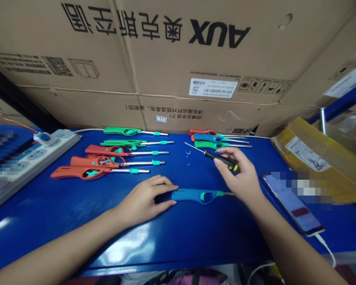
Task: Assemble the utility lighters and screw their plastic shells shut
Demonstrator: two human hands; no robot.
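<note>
A blue long-nosed lighter (195,195) lies on the blue table (178,233) in front of me. My left hand (145,200) rests over its handle end, fingers curled around it. My right hand (240,176) is above the lighter's metal tube end and its fingers pinch the black and yellow handle of a screwdriver (219,159), whose thin shaft points back and to the left. A few tiny screws (188,155) lie on the table just behind.
Several red and green lighters (112,158) lie in rows at back left, three more lighters (213,139) at back centre. A white power strip (38,152) sits left, a phone (293,204) on a cable right, cardboard boxes (178,59) behind.
</note>
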